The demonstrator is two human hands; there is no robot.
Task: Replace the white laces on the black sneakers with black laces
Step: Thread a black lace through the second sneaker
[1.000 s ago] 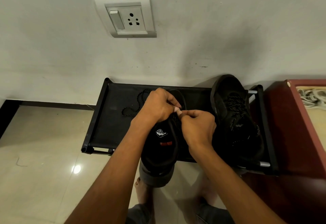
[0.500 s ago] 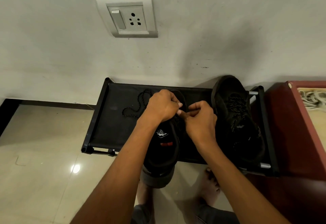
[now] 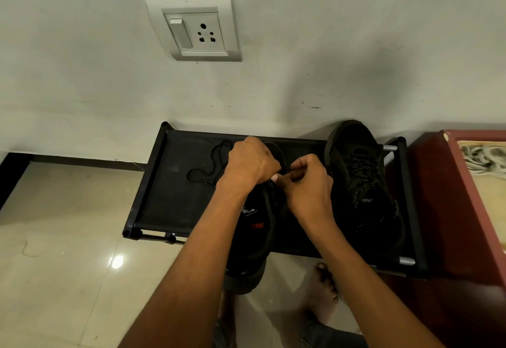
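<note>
Our left hand (image 3: 250, 162) and right hand (image 3: 308, 183) meet over the sneaker (image 3: 256, 227), fingers (image 3: 297, 165) curled pinching its lace. The sneaker's length runs from our fingers back toward us.

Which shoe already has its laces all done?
The sneaker on the right, resting alone on the black rack, shows speckled black laces criss-crossed up its front. The middle sneaker is under both hands, being laced.

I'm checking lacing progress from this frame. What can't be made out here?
- Head view: eyelets of the near sneaker, covered by the left hand and right hand.
- What the fingertips pinch: too small and dark.
- Pale bundle on the red furniture: cut off by the right edge.
</note>
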